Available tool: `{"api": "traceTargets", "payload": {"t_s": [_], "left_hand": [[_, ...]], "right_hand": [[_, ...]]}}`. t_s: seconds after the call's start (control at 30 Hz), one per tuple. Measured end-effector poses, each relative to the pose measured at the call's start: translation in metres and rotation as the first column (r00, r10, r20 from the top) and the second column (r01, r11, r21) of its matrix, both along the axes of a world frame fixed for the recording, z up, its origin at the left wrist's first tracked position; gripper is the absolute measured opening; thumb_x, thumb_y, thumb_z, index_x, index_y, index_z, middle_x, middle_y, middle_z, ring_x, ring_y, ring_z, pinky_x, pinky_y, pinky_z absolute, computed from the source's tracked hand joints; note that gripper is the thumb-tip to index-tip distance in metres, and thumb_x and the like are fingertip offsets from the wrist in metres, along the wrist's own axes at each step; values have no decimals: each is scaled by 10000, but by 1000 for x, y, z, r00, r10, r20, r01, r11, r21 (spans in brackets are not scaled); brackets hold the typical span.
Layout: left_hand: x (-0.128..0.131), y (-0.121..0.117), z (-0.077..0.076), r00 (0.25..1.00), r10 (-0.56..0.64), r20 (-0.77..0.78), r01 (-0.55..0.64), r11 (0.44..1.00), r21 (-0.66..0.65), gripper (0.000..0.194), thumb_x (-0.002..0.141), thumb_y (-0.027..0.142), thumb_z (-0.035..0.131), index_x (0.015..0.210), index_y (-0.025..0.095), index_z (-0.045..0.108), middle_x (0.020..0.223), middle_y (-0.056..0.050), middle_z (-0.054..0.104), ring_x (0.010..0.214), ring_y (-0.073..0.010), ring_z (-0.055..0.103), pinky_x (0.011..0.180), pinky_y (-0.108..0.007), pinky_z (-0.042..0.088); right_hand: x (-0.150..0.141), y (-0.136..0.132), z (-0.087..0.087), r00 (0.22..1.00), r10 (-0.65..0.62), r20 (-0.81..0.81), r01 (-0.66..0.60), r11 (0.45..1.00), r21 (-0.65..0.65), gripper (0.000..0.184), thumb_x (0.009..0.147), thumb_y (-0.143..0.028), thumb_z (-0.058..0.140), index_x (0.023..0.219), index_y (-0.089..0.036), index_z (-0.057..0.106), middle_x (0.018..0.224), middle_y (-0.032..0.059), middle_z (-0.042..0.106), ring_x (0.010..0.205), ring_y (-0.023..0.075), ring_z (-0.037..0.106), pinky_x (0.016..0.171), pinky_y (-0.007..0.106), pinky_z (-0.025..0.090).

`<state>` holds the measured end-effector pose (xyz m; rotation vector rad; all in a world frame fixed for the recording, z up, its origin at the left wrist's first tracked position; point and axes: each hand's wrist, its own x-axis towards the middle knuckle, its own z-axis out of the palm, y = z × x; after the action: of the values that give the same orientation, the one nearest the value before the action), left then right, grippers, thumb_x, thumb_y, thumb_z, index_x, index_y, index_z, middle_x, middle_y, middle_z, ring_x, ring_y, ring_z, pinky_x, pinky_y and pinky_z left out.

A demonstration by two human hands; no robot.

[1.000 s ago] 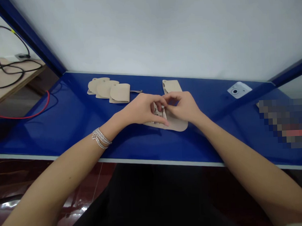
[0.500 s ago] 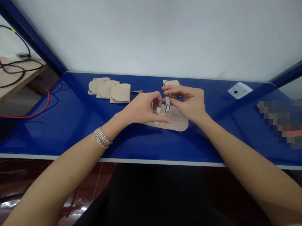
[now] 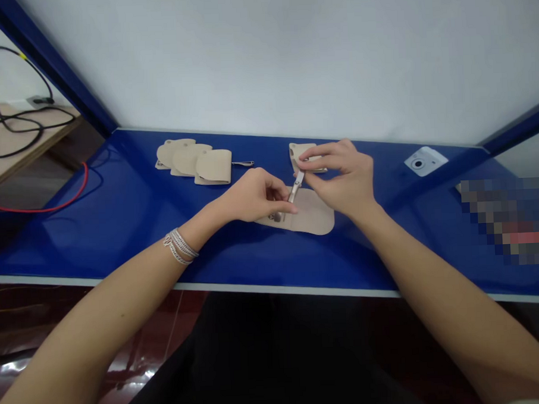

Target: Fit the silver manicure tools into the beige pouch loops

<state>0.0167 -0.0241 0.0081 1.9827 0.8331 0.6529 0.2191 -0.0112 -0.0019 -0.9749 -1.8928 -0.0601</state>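
A silver nail clipper slants between my two hands. The thumb and fingertips of my right hand pinch its upper end. My left hand closes its thumb and forefinger on the lower end. Beneath them, an opened beige case lies flat on the blue table, with small metal tools in its left part, partly hidden by my left hand. Just behind my right fingers lies another beige case, folded and partly covered.
Several folded beige cases overlap at the back left, beside a thin metal tool. At the back right is a white camera-like device. A blurred-out item lies at the right. A red cable crosses the left edge.
The nail clipper has gone from nearly upright to slanted. My right hand has shifted slightly right and up, and my left fingers have closed on the clipper's lower end.
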Motion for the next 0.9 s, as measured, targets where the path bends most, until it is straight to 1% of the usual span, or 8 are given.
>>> {"api": "traceTargets", "payload": {"t_s": [0.17,0.23,0.33,0.43,0.53,0.67,0.77,0.9], "left_hand": [[-1,-1,3,1000,-13,2,13,1000,2,300,726,391,747,704,96,698,610,-46,668,534,-107,602,534,-200,458],[-1,-1,4,1000,-10,-2,10,1000,4,302,732,397,741,707,99,699,600,-43,663,520,-103,590,531,-202,454],[-1,0,3,999,11,-35,-10,1000,30,298,755,398,715,716,103,702,604,-43,666,523,-108,589,543,-213,452],[-2,3,1,989,75,-131,-56,988,144,241,769,349,686,751,111,724,625,-40,679,533,-113,588,561,-226,443],[-5,6,1,963,153,-222,-80,948,308,215,793,291,618,803,124,752,652,-40,689,536,-113,567,575,-240,423],[-10,9,5,929,272,-251,-133,878,461,273,829,263,531,826,116,761,619,-44,662,520,-110,507,601,-263,402],[-12,9,7,919,310,-246,-155,854,496,289,834,248,503,826,111,757,645,-55,668,544,-121,512,618,-272,408],[-14,12,5,919,295,-262,-135,859,494,291,820,207,480,850,123,757,738,-66,710,587,-132,553,664,-276,439]], "right_hand": [[1,1,3,997,-7,74,-1,994,106,145,801,-201,651,674,-230,715,859,15,738,714,161,597,746,363,478],[2,2,2,996,-16,93,5,994,111,167,815,-220,644,665,-229,714,842,12,736,705,161,571,717,356,469],[5,6,-1,989,-34,144,29,999,41,171,822,-245,642,672,-229,724,816,18,720,734,176,555,718,367,459],[10,11,-4,980,-42,193,51,998,-41,133,796,-266,668,695,-230,747,810,38,704,778,204,544,718,378,448],[13,12,-4,972,-26,232,53,992,-115,101,769,-286,702,720,-226,766,807,50,700,774,210,533,685,364,437],[12,8,0,967,42,250,6,982,-190,73,766,-264,717,750,-220,774,770,34,706,732,187,537,674,341,425],[10,6,3,967,71,244,-16,976,-217,59,756,-253,728,744,-213,770,773,26,711,725,179,550,665,328,422],[11,5,4,974,104,200,-44,958,-283,72,746,-266,737,726,-201,761,773,27,710,708,167,568,655,314,428]]}}
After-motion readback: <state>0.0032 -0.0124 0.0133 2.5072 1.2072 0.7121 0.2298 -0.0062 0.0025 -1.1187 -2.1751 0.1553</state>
